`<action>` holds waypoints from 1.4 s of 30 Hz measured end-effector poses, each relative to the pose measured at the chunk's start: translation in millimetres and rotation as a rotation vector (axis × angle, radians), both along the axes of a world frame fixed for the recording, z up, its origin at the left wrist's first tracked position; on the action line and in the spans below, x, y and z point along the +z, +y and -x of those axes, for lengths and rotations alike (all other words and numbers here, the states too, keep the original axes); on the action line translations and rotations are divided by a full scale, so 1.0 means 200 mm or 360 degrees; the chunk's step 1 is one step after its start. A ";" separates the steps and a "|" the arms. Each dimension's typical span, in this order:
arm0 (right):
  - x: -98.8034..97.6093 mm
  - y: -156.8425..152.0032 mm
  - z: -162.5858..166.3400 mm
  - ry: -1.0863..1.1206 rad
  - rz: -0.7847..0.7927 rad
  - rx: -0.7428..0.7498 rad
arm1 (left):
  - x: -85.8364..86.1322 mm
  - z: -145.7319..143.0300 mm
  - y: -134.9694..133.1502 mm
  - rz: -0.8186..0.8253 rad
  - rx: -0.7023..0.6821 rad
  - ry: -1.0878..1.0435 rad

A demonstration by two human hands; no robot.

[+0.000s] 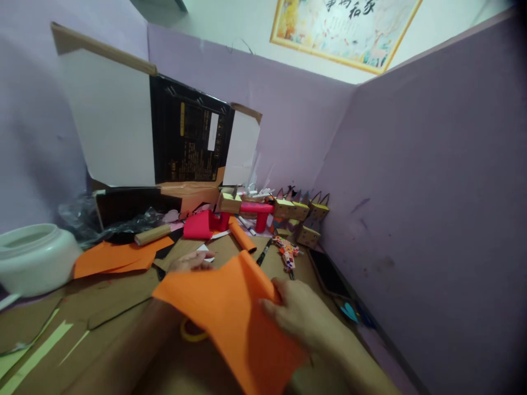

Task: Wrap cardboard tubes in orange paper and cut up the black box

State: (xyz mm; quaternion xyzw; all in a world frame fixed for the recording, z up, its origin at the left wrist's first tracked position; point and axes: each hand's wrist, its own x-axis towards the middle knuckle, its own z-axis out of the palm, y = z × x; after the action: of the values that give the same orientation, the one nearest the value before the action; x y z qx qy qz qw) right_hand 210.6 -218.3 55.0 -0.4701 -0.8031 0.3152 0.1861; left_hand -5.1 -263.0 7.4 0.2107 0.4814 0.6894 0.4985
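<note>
A sheet of orange paper (230,302) hangs in front of me, its upper right part curled over into a roll. My right hand (298,310) is closed on that curled edge, with the thumb on the near face. Behind the sheet's left corner is my left hand (192,261), slightly blurred, its fingers apart and pointing right, close to a small white paper piece (205,251). The sheet covers part of the left wrist. Beyond the sheet lies an orange paper tube (242,236), near a black pen (264,252). Below the sheet's left edge a yellow tape ring (192,332) shows partly.
More orange paper (115,258) lies at the left beside a white pot (37,258) and a cardboard tube (152,235). At the back stand red paper tubes (257,208), small cardboard boxes with ears (308,233) and an opened carton (189,131). A dark phone-like slab (329,274) rests by the right wall.
</note>
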 end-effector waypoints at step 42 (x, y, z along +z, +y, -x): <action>-0.34 -0.01 0.03 0.1986 0.1341 0.0325 | 0.05 -0.20 0.03 0.0067 -0.0618 0.0404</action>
State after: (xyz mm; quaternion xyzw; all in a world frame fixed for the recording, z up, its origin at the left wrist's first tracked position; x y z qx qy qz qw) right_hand 205.5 -219.7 -13.6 -0.1594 -0.4001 0.8184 0.3804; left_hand 35.4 -256.1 17.6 0.3740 0.5048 0.5384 0.5616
